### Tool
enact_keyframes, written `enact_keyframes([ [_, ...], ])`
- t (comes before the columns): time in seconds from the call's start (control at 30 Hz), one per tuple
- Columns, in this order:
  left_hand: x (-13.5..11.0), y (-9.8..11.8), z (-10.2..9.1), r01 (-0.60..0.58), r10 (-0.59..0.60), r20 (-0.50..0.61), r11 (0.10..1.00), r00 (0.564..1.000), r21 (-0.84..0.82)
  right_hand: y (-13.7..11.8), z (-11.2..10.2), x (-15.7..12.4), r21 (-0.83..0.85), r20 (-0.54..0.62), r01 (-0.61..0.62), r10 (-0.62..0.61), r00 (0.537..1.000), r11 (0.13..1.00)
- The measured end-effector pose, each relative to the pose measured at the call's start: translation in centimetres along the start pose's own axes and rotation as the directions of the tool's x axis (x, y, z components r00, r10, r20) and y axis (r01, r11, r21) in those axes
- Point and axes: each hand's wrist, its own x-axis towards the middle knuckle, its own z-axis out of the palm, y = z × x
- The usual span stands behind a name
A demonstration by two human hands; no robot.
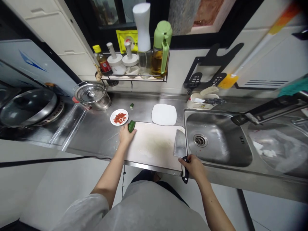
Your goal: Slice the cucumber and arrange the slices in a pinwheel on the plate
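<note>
My left hand (pixel 126 134) is closed around a dark green cucumber piece (pixel 131 126) at the far left corner of the cutting board (pixel 144 144). At the board's right edge, a kitchen knife (pixel 180 144) with a broad blade lies with its blade over the board and its black handle toward me. My right hand (pixel 192 165) grips that handle between thumb and fingers. Beyond the board are a white plate of chopped red pieces (pixel 119 124), a small cucumber end (pixel 131 105) and a bare white square plate (pixel 164 114).
The sink (pixel 216 141) borders the board on the right, with a black faucet (pixel 252 115) over it. A steel pot (pixel 93 96) and a lidded pan (pixel 29 106) stand at left. A wall rack (pixel 137 78) holds bottles and jars above the counter.
</note>
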Motion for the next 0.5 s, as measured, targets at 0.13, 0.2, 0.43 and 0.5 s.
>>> enact_keyframes([
  [0.13, 0.5, 0.3, 0.1, -0.016, 0.015, 0.026, 0.999, 1.000, 0.041, 0.3, 0.9, 0.6, -0.007, -0.003, -0.021, 0.021, 1.000, 1.000],
  [0.2, 0.4, 0.1, -0.2, -0.041, 0.040, 0.029, 0.999, 0.999, 0.033, 0.6, 1.1, 0.8, -0.002, 0.001, -0.026, 0.026, 1.000, 1.000],
  [0.43, -2.6, 0.5, -0.5, -0.173, 0.184, 0.160, 0.982, 0.970, -0.082, 1.1, 1.1, 0.5, 0.071, -0.008, 0.027, -0.026, 1.000, 0.997],
  [0.5, -4.1, 0.8, 0.0, -0.267, 0.294, 0.212, 0.952, 0.932, -0.150, 0.9, 1.2, 0.4, 0.101, -0.027, 0.074, -0.071, 0.997, 0.992],
])
